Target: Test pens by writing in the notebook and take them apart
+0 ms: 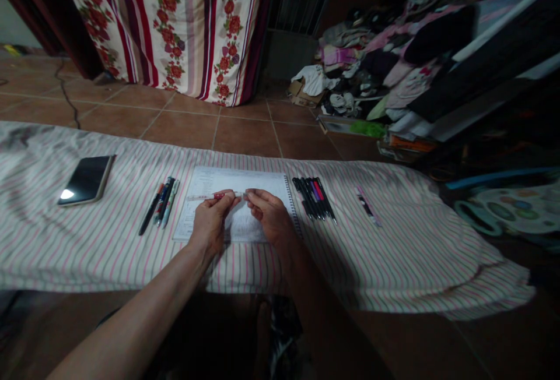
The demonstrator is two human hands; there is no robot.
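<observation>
My left hand and my right hand are raised over a spiral-bound notebook with a printed page. Between them runs a slim pale pen with a red section, held level. My left fingers wrap its barrel, and my right fingertips pinch its other end. To the left of the notebook lies a small group of pens. A larger bunch of dark pens lies to its right. A single pink pen rests farther right.
Everything lies on a striped cloth spread over a low surface. A black smartphone sits at its left. Beyond are a tiled floor, a floral striped curtain, and a heap of clothes at the right.
</observation>
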